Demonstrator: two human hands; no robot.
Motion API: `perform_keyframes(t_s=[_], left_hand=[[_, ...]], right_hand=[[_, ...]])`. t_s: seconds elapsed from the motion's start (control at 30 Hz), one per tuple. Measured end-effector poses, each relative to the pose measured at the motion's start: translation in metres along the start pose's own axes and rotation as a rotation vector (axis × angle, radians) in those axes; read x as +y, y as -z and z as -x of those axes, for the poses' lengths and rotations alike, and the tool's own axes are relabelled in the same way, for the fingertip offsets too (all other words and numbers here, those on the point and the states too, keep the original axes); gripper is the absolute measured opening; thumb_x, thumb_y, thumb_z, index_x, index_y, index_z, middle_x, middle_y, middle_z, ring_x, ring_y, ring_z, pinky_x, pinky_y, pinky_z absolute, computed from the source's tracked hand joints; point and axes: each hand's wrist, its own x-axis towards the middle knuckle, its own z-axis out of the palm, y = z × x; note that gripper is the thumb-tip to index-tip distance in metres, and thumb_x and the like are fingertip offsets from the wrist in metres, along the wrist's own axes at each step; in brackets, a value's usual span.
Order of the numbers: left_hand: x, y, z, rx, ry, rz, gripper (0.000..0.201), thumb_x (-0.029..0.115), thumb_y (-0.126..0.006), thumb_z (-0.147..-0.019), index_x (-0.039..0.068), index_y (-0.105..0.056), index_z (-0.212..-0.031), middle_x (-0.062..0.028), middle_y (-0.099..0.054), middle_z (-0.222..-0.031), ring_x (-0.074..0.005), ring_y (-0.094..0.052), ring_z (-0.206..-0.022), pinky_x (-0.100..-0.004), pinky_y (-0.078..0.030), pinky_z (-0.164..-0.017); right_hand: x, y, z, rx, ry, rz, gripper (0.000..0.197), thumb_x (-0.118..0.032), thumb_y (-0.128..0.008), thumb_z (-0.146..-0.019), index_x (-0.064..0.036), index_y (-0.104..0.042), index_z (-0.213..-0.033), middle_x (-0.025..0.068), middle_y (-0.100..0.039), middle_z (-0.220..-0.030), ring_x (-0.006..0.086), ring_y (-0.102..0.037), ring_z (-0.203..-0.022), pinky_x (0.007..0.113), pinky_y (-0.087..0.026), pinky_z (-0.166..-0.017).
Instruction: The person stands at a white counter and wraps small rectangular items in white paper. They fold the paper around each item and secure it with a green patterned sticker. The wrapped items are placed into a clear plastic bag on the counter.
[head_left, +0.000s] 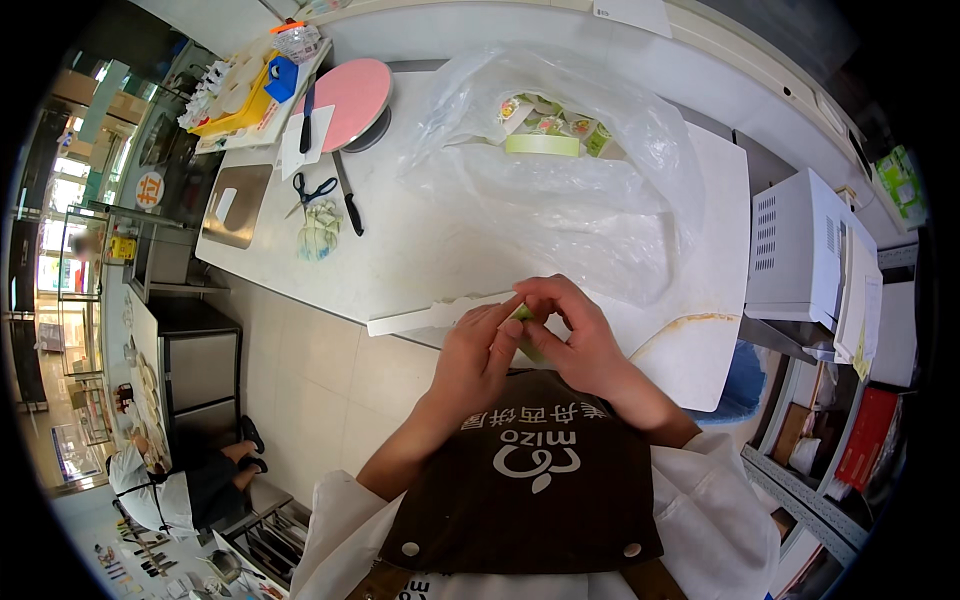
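Observation:
My left hand [474,350] and my right hand [572,328] meet over the table's near edge, just above my apron. Between their fingertips they pinch a small green piece [523,313], mostly covered by the fingers, so its full shape is hidden. Beside my left hand a long white strip [420,318] with a ragged edge lies along the table's front edge. Beyond the hands spreads a large clear plastic bag [610,215]. Several patterned green-and-white paper pieces [550,118] show at its opening, along with a pale-green curved band [542,145].
On the white table [440,245] at left are scissors [318,188], a black-handled knife [350,205], a crumpled clear wrapper [318,230] and a metal tray [238,205]. A pink turntable [350,100] stands behind. A white appliance [795,245] is right; another person [165,495] sits lower left.

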Motion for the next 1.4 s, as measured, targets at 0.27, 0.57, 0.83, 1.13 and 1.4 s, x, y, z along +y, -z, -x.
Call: perform_keyframes(t_s=[0.27, 0.57, 0.83, 1.13, 1.4], left_hand=[[-0.012, 0.006, 0.002, 0.199, 0.210, 0.244, 0.042, 0.026, -0.045, -0.111, -0.006, -0.070, -0.118, -0.0180, -0.075, -0.106, -0.0231, -0.072, -0.094, -0.0359, -0.055, -0.084], [-0.020, 0.027, 0.000, 0.298, 0.239, 0.508, 0.048, 0.028, -0.040, -0.110, -0.008, -0.066, -0.125, -0.0194, -0.073, -0.117, -0.0225, -0.070, -0.103, -0.0343, -0.056, -0.090], [-0.023, 0.021, -0.002, 0.213, -0.042, 0.255, 0.051, 0.028, -0.040, -0.108, -0.002, -0.051, -0.147, -0.0199, -0.056, -0.146, -0.0283, -0.057, -0.130, -0.0383, -0.043, -0.110], [-0.005, 0.020, 0.004, 0.020, -0.035, 0.012, 0.047, 0.009, -0.064, -0.098, 0.000, -0.056, -0.143, -0.0179, -0.066, -0.135, -0.0287, -0.064, -0.122, -0.0381, -0.048, -0.106], [0.004, 0.012, 0.003, 0.146, -0.014, 0.087, 0.039, -0.001, -0.068, -0.094, 0.000, -0.065, -0.133, -0.0149, -0.073, -0.124, -0.0218, -0.068, -0.113, -0.0345, -0.052, -0.099]], right_hand=[[-0.014, -0.006, 0.000, 0.031, -0.058, 0.065, 0.046, 0.003, -0.068, -0.091, -0.0065, -0.058, -0.135, 0.0050, -0.064, -0.105, 0.0143, -0.059, -0.086, 0.029, -0.049, -0.083], [-0.007, 0.006, 0.008, -0.309, -0.166, 0.158, 0.026, -0.013, -0.068, -0.098, -0.0062, -0.065, -0.122, 0.0087, -0.071, -0.106, 0.0230, -0.068, -0.094, 0.037, -0.053, -0.086], [-0.011, -0.001, 0.004, -0.195, -0.165, -0.005, 0.025, -0.005, -0.069, -0.095, -0.0013, -0.065, -0.119, 0.0070, -0.067, -0.108, 0.0181, -0.060, -0.096, 0.032, -0.049, -0.090], [-0.008, -0.005, 0.007, -0.094, -0.170, -0.011, 0.024, 0.000, -0.071, -0.093, -0.0041, -0.061, -0.115, 0.0032, -0.062, -0.099, 0.0148, -0.057, -0.091, 0.031, -0.048, -0.085], [-0.008, -0.007, 0.009, -0.061, -0.089, 0.083, 0.025, 0.000, -0.071, -0.092, -0.0054, -0.059, -0.113, 0.0041, -0.062, -0.096, 0.0162, -0.055, -0.087, 0.031, -0.048, -0.081]])
